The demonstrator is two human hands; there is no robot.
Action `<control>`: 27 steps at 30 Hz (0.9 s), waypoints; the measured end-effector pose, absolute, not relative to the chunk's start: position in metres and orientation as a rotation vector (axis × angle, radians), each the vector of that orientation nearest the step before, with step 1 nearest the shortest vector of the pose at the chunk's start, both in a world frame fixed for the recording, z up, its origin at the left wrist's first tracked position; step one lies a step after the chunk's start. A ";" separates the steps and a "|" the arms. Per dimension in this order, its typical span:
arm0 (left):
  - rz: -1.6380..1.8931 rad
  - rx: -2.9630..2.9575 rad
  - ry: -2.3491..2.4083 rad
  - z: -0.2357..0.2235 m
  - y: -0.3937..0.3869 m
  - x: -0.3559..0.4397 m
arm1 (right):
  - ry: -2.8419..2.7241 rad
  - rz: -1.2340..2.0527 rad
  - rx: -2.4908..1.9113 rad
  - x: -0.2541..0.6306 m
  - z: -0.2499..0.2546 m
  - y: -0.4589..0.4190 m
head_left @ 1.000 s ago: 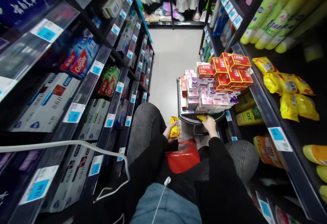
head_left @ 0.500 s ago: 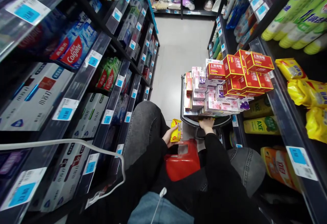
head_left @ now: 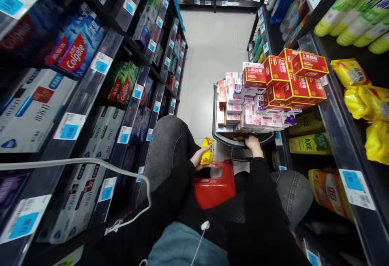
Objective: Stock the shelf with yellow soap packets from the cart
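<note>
My left hand [head_left: 199, 157] is closed around a small yellow packet [head_left: 207, 151] with red print, held upright above a red plastic container with a handle [head_left: 215, 189] that stands between my legs. To the right, my right hand [head_left: 253, 145] reaches over the near rim of a dark shopping basket [head_left: 223, 137]. Its fingertips are down inside, close to something yellow, and mostly hidden. Stacked high in the basket are pink and white boxes [head_left: 247, 116], with several red and yellow boxes [head_left: 299, 86] piled on top at the right.
Shelves on the left hold Colgate toothpaste [head_left: 75, 53] and silvery boxes [head_left: 28, 108]. On the right shelf lie yellow packs [head_left: 367, 102] and AXE bottles [head_left: 310, 144]. A white cable [head_left: 100, 162] crosses at left. Grey floor [head_left: 209, 51] runs down the aisle ahead.
My right hand has shifted slightly right and up along the basket's rim, with its fingers deeper inside. My left hand still holds the yellow packet. The view has moved slightly.
</note>
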State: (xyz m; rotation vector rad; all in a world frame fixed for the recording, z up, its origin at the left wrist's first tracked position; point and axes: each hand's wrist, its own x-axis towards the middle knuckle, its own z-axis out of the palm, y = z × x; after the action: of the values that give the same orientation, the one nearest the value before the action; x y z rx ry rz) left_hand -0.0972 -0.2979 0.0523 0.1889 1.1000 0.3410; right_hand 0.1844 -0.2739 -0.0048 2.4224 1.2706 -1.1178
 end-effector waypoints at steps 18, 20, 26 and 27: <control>0.587 0.621 0.976 0.044 -0.305 -0.088 | 0.969 -3.155 2.442 0.097 0.057 -0.316; 0.599 0.606 0.971 0.045 -0.305 -0.090 | 0.989 -3.275 2.391 0.099 0.063 -0.320; 0.740 0.631 1.060 0.044 -0.306 -0.091 | 1.077 -3.383 2.279 0.101 0.070 -0.331; 0.765 0.621 1.065 0.044 -0.305 -0.091 | 1.079 -3.391 2.272 0.102 0.070 -0.331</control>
State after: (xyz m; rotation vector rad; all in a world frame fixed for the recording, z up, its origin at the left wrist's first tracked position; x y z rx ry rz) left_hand -0.0914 -0.3054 0.0439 0.6209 1.0652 0.7652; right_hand 0.1015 -0.3314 0.0700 2.2720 1.0791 -3.3909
